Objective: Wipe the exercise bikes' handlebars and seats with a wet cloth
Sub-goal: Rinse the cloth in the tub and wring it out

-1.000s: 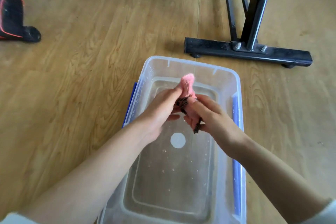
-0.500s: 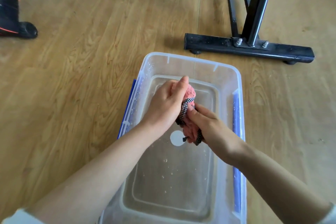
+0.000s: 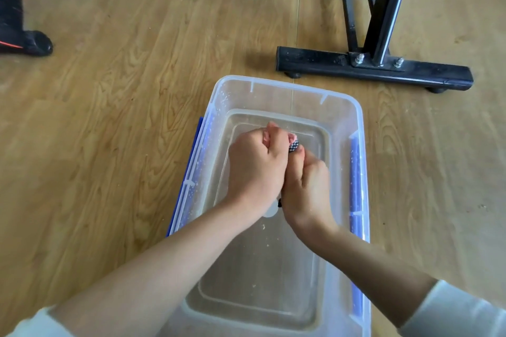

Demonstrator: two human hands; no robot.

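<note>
Head view: your left hand [image 3: 256, 169] and right hand [image 3: 308, 186] both clamp curled fingers round the cloth [image 3: 293, 144]. They touch each other above the tub's [image 3: 287, 85] far half.

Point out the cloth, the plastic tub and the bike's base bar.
cloth [image 3: 293, 145], head view, checkered edge peeking out.
plastic tub [image 3: 287, 87], head view, far rim.
bike's base bar [image 3: 315, 61], head view, left half.
</note>
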